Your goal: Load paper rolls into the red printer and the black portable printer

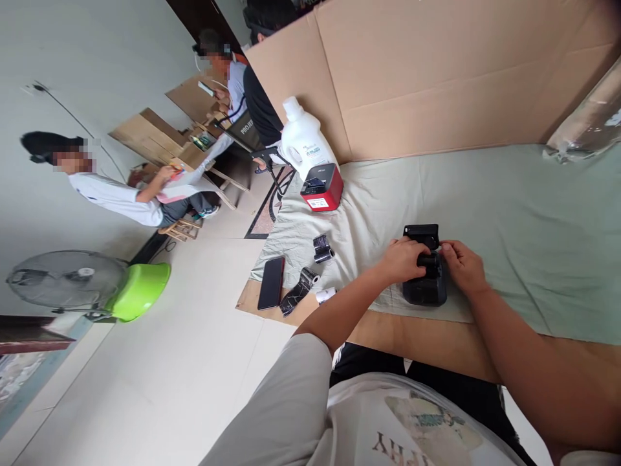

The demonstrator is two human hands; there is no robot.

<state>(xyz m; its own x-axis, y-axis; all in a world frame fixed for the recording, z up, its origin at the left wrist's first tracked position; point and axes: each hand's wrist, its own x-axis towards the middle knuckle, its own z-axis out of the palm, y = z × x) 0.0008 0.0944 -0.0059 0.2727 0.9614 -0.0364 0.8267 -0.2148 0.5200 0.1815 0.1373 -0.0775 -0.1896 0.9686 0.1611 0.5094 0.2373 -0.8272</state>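
Far left, floor: fan (65, 281) and green basin (138, 291); two other people sit at work beyond, well apart from the table.

Table's left edge: black phone (272, 283), a dark film roll (299, 291), a small black spool (322, 248). Behind them, a red-and-black label printer (322, 188) just beside a white jug (303, 142).

Centre: black label printer (425, 272) lies on the pale green cloth (509, 220) near the table's front edge, lid hinged open. Left hand (402, 261) clasps its left side, fingers curled over the body. Right hand (463, 265) pinches at the dark roll seated in the open bay.

Risk, as judgement: the cloth is loose, so a sideways push could slide the printer towards the edge; a skewed roll could jam under the lid.
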